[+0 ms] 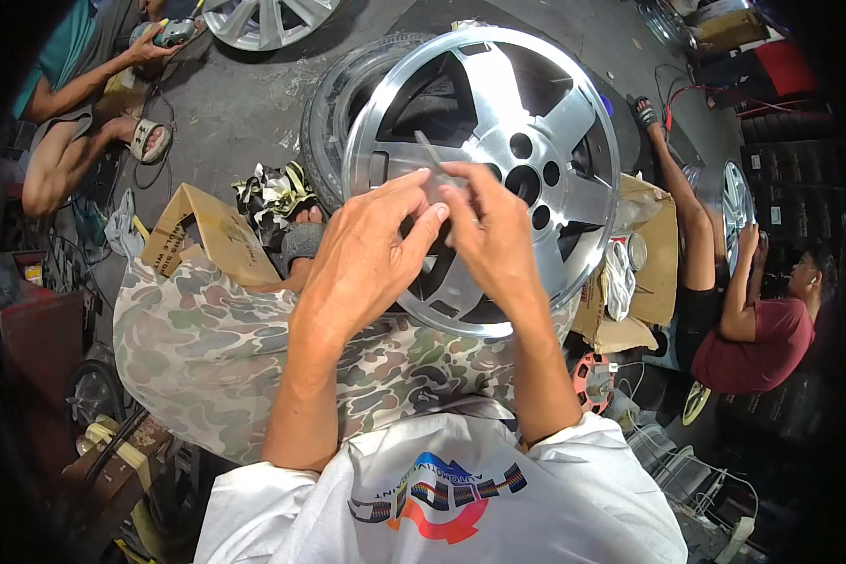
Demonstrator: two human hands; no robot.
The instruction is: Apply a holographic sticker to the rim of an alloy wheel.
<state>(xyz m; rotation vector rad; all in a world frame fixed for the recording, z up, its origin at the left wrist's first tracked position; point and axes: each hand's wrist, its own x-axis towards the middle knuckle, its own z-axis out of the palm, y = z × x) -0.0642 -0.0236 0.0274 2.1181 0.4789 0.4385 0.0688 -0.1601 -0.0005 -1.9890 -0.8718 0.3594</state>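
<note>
An alloy wheel rim (497, 77) with bright machined spokes lies before me, tilted on a black tire (324, 120). Over its near-left spokes, my right hand (490, 233) pinches a thin grey strip (428, 146), possibly folded sandpaper; blur leaves its material unclear. The strip's upper end sticks out past my fingertips. My left hand (370, 247) is close beside it, index finger and thumb bent towards the strip's lower part. Whether those fingers grip it cannot be made out. The wheel's center bore (522, 185) and several bolt holes show right of my hands.
An open cardboard box (638, 282) holds a can (636, 252) and white cord (619, 282). Another carton (215, 240) stands left. One person (754, 338) handles a wheel at right; another person's hand (151, 46) holds a power tool (173, 32). Cables trail over the floor.
</note>
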